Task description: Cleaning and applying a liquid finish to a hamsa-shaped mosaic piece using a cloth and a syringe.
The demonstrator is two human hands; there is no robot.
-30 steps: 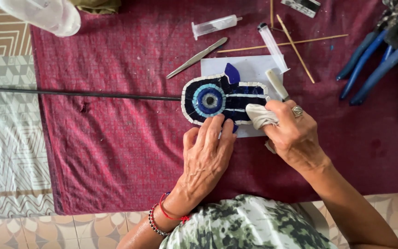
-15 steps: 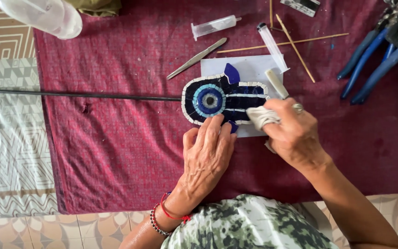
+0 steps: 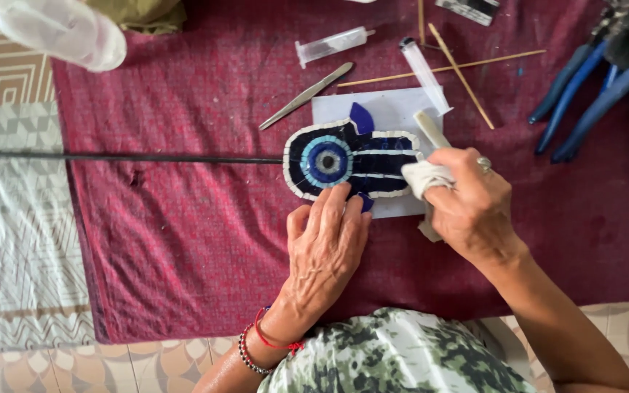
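Observation:
A dark blue mosaic piece (image 3: 351,160) with a round blue eye and a white tile border lies on a white sheet (image 3: 387,109) on the red cloth. My left hand (image 3: 327,247) rests flat just below it, fingertips touching its lower edge and pinning it down. My right hand (image 3: 471,204) is closed on a wad of white cloth (image 3: 424,177) pressed against the mosaic's right end. A pale stick (image 3: 428,127) juts up from behind that hand.
Metal tweezers (image 3: 306,96), a clear syringe (image 3: 330,45), a clear tube (image 3: 424,73) and thin wooden sticks (image 3: 442,69) lie above the mosaic. Blue-handled pliers (image 3: 598,94) sit at the right. A plastic bottle (image 3: 52,29) lies top left; a black rod (image 3: 121,157) crosses the cloth.
My right hand has slid slightly with the white cloth along the mosaic's right end. My left hand stays in place.

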